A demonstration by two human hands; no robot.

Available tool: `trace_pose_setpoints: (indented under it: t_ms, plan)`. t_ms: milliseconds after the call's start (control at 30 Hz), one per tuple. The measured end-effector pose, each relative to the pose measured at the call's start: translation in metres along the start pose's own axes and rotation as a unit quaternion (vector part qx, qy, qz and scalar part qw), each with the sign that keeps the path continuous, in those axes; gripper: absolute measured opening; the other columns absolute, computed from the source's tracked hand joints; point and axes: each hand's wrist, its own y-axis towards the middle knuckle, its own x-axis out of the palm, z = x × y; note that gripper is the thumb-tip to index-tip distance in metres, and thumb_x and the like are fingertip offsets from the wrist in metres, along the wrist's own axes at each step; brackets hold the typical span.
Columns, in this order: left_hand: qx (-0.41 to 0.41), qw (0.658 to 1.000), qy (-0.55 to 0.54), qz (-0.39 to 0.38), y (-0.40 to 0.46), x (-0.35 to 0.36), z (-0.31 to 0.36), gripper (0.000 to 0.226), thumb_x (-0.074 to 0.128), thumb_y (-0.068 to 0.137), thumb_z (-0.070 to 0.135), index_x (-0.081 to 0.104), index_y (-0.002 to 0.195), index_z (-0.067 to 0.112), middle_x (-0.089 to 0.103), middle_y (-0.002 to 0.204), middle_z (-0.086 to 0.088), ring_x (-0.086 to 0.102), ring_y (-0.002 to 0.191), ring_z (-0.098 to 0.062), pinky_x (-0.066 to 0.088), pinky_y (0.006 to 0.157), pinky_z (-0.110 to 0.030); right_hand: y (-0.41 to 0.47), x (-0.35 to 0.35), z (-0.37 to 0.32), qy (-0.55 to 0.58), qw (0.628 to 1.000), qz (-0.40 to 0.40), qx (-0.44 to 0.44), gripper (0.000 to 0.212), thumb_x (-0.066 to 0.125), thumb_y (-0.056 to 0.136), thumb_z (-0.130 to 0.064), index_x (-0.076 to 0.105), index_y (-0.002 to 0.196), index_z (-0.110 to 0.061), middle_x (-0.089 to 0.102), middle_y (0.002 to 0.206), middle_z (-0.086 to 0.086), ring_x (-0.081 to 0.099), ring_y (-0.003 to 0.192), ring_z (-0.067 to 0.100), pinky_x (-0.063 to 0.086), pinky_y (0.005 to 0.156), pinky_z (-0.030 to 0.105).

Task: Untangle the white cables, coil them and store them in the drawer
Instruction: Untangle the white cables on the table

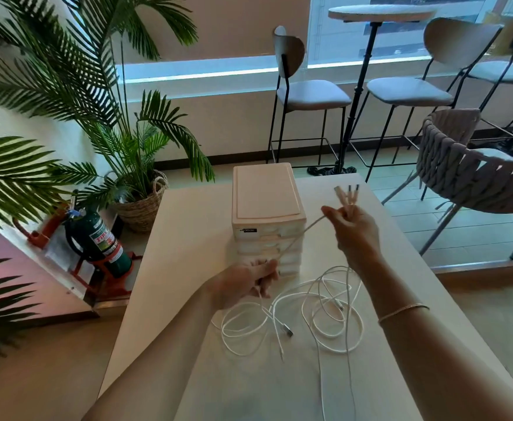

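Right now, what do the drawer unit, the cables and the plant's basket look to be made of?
Drawer unit: looks like moulded plastic, cream with a smooth matte top and paler, slightly see-through drawer fronts.
Cables: white, thin and limp, probably rubbery plastic sheathing; the plug ends glint like metal.
Basket: woven natural fibre, likely wicker or seagrass, judging by its tan ribbed weave and looped handle.

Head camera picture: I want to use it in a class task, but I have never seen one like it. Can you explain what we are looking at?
The one picture comes from a wide-angle camera worn on a person's head, looking forward and down. There is no machine, only bare hands. The right hand holds several cable ends upright. The left hand grips the same white cables, whose tangled loops lie on the pale table. Behind stands a small drawer unit, drawers closed.
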Motion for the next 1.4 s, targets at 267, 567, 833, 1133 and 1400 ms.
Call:
trace_pose_setpoints:
  t_ms: [267,567,833,1133,1400]
  plan:
    - [-0.074,0.995,0.046,0.052,-0.004,-0.016,-0.030,0.024,0.042,0.097,0.028,0.049,0.080,0.014,0.068,0.066,-0.002,0.066,0.063,-0.013,0.049,0.062,-0.026,0.010,-0.017,0.004,-0.096,0.992,0.083,-0.020,0.022,0.070,0.079,-0.026,0.064,0.096,-0.013,0.065,0.095,0.006,0.056,0.079,0.019,0.045,0.081,0.033]
    - [0.043,0.993,0.090,0.068,-0.002,0.022,0.053,0.023,0.044,0.098,0.024,0.053,0.080,0.013,0.058,0.054,-0.006,0.060,0.041,-0.018,0.050,0.042,-0.025,-0.027,0.026,-0.007,-0.107,0.975,-0.171,-0.097,0.025,0.063,0.085,-0.037,0.060,0.064,-0.022,0.050,0.050,-0.008,0.043,0.039,0.001,0.029,0.041,0.014]
    - [0.081,0.987,0.133,0.041,-0.002,0.021,0.044,0.019,0.052,0.094,0.023,0.058,0.078,0.016,0.051,0.045,0.006,0.049,0.035,-0.009,0.040,0.039,-0.019,-0.022,0.020,-0.014,-0.218,0.960,-0.146,-0.095,0.033,0.063,0.081,-0.045,0.061,0.060,-0.020,0.050,0.049,-0.007,0.044,0.048,0.007,0.032,0.047,0.022]
    - [-0.063,0.974,0.210,0.056,-0.006,-0.028,0.000,0.036,0.050,0.092,0.040,0.057,0.067,0.015,0.038,0.047,0.009,0.037,0.042,-0.002,0.048,0.060,-0.024,0.010,-0.016,-0.002,-0.171,0.982,0.069,-0.023,0.035,0.066,0.081,-0.038,0.051,0.063,-0.011,0.054,0.064,0.006,0.049,0.069,0.021,0.033,0.065,0.025]
    - [-0.118,0.976,0.179,0.036,-0.010,-0.041,0.001,0.032,0.049,0.094,0.037,0.062,0.077,0.013,0.036,0.061,0.000,0.037,0.053,-0.009,0.053,0.055,-0.026,0.016,-0.011,0.012,-0.197,0.978,0.060,-0.015,0.038,0.069,0.079,-0.034,0.043,0.056,-0.019,0.055,0.064,0.005,0.052,0.073,0.024,0.037,0.066,0.028]
